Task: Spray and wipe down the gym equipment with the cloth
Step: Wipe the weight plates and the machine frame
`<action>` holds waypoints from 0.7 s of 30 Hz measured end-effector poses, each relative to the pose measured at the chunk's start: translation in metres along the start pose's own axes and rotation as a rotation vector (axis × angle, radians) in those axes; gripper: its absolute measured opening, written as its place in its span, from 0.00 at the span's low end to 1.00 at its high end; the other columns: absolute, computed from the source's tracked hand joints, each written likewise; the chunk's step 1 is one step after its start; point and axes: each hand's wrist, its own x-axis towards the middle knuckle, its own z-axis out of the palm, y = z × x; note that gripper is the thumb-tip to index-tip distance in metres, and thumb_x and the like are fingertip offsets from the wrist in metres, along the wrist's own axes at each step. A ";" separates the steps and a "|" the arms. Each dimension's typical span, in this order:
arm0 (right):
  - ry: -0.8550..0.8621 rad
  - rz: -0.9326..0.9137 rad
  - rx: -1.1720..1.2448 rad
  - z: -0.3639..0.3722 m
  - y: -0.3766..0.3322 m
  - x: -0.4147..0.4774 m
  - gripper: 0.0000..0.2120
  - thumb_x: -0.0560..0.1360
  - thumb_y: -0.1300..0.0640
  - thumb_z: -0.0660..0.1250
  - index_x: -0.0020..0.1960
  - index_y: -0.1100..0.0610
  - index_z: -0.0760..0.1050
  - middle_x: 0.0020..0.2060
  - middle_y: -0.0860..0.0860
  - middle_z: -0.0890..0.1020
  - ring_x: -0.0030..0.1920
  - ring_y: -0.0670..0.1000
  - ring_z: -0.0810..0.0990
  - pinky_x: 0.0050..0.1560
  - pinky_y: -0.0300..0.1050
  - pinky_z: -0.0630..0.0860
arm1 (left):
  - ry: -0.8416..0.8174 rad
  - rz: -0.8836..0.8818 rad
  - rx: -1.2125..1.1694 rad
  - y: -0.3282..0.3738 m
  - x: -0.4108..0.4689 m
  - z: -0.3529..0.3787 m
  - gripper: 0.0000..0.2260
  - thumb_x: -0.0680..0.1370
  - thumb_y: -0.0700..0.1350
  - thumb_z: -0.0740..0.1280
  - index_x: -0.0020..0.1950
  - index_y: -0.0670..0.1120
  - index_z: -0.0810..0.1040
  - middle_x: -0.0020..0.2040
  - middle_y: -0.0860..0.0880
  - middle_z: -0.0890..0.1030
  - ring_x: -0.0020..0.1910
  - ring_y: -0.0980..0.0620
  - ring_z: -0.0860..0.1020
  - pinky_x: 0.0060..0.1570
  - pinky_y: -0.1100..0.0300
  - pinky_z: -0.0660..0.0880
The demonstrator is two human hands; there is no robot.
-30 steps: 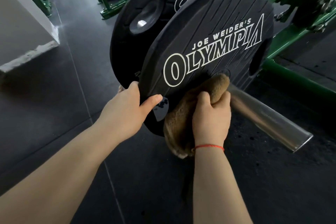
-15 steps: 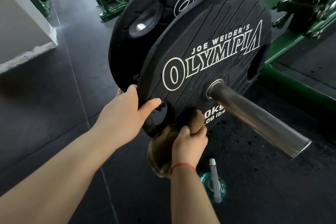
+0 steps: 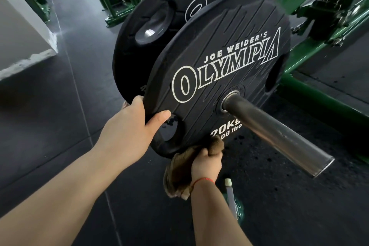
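Weight plate (image 3: pixel 219 70): black and rubbery, marked 20 kg. It hangs on the bar mid-scene, in front of a second plate (image 3: pixel 151 32).
Left hand (image 3: pixel 127 134): grips the plate's near left rim. The thumb lies on the face beside the handle hole, and the fingers curl out of sight behind.
Handling: probably heavy and stiff, and free to turn on the bar. Best steadied at the rim or through a handle hole. A sprayed face may be slick.
Cloth (image 3: pixel 177 170): brown, soft and bunched, pressed to the plate's bottom edge, with the rest hanging below the wrist.
Right hand (image 3: pixel 206 164): fist closed round the cloth, just under the plate.
Spray bottle (image 3: pixel 231 195): on the dark floor (image 3: pixel 60 126), just right of the right wrist, untouched.
Bar (image 3: pixel 275 136): bare steel, sticking out toward the near right.
Frame (image 3: pixel 311 94): green, far right.
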 end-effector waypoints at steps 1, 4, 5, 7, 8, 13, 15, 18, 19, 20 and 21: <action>-0.029 0.043 0.010 -0.002 0.003 0.002 0.22 0.81 0.59 0.61 0.74 0.62 0.66 0.67 0.64 0.73 0.68 0.64 0.72 0.65 0.50 0.67 | -0.001 0.002 -0.011 0.000 0.000 0.000 0.20 0.79 0.64 0.59 0.56 0.48 0.69 0.44 0.51 0.75 0.38 0.54 0.76 0.33 0.60 0.69; 0.020 0.031 0.064 -0.007 -0.007 0.008 0.19 0.80 0.62 0.61 0.70 0.64 0.71 0.64 0.64 0.77 0.65 0.63 0.75 0.62 0.49 0.69 | -0.005 -0.007 -0.071 -0.002 -0.002 -0.001 0.20 0.78 0.64 0.60 0.60 0.49 0.71 0.48 0.51 0.77 0.43 0.54 0.77 0.38 0.58 0.72; 0.059 -0.018 0.100 -0.008 -0.015 0.011 0.18 0.78 0.63 0.62 0.68 0.62 0.73 0.62 0.63 0.78 0.64 0.62 0.76 0.63 0.50 0.70 | -0.009 -0.013 -0.087 -0.003 -0.003 -0.001 0.21 0.78 0.65 0.60 0.61 0.50 0.71 0.50 0.52 0.78 0.46 0.53 0.78 0.42 0.56 0.74; 0.125 -0.166 0.195 -0.009 -0.033 0.022 0.18 0.74 0.66 0.62 0.63 0.57 0.76 0.59 0.60 0.80 0.61 0.60 0.77 0.66 0.54 0.72 | -0.019 -0.015 -0.099 -0.003 -0.004 -0.001 0.23 0.77 0.65 0.59 0.63 0.51 0.70 0.52 0.52 0.79 0.47 0.53 0.78 0.46 0.53 0.77; 0.147 -0.222 0.244 -0.010 -0.042 0.029 0.19 0.73 0.67 0.61 0.61 0.54 0.77 0.58 0.59 0.80 0.61 0.60 0.77 0.67 0.56 0.72 | -0.024 -0.012 -0.094 -0.003 -0.004 -0.001 0.23 0.77 0.65 0.59 0.62 0.50 0.70 0.51 0.52 0.79 0.46 0.54 0.78 0.45 0.54 0.77; 0.146 -0.297 0.129 -0.019 -0.050 0.052 0.24 0.76 0.70 0.59 0.71 0.59 0.71 0.69 0.57 0.70 0.70 0.58 0.69 0.76 0.50 0.60 | -0.020 -0.007 -0.031 0.000 -0.003 0.002 0.22 0.77 0.66 0.57 0.58 0.49 0.69 0.42 0.49 0.76 0.37 0.52 0.77 0.34 0.59 0.70; 0.123 -0.311 0.124 -0.018 -0.044 0.053 0.26 0.76 0.71 0.57 0.72 0.59 0.71 0.71 0.57 0.69 0.71 0.59 0.69 0.76 0.53 0.61 | -0.016 -0.009 -0.012 0.001 -0.002 0.000 0.21 0.77 0.66 0.57 0.57 0.49 0.68 0.40 0.50 0.74 0.36 0.53 0.76 0.33 0.60 0.68; 0.100 -0.188 0.104 -0.015 -0.043 0.062 0.23 0.76 0.67 0.57 0.70 0.56 0.72 0.67 0.58 0.74 0.64 0.62 0.75 0.71 0.60 0.68 | -0.002 0.002 -0.004 0.002 -0.002 -0.002 0.20 0.78 0.65 0.57 0.55 0.49 0.68 0.38 0.51 0.72 0.33 0.54 0.74 0.31 0.60 0.66; 0.088 -0.116 0.119 -0.018 -0.045 0.064 0.22 0.77 0.66 0.58 0.68 0.55 0.73 0.64 0.58 0.76 0.62 0.62 0.76 0.69 0.60 0.71 | 0.005 0.006 -0.005 0.002 -0.002 -0.003 0.20 0.78 0.65 0.57 0.54 0.49 0.67 0.37 0.52 0.70 0.33 0.54 0.73 0.31 0.60 0.65; 0.074 -0.071 0.142 -0.021 -0.045 0.069 0.20 0.77 0.65 0.58 0.66 0.55 0.74 0.61 0.58 0.78 0.59 0.61 0.78 0.66 0.59 0.73 | 0.009 0.009 -0.009 0.003 -0.003 -0.004 0.19 0.78 0.65 0.57 0.52 0.49 0.67 0.36 0.52 0.70 0.32 0.54 0.72 0.31 0.60 0.65; 0.050 -0.052 0.177 -0.025 -0.047 0.069 0.17 0.77 0.66 0.58 0.62 0.56 0.76 0.57 0.57 0.80 0.56 0.59 0.79 0.64 0.56 0.74 | 0.010 0.012 -0.016 0.003 -0.003 -0.004 0.18 0.78 0.65 0.58 0.51 0.49 0.66 0.35 0.52 0.69 0.31 0.54 0.71 0.31 0.59 0.64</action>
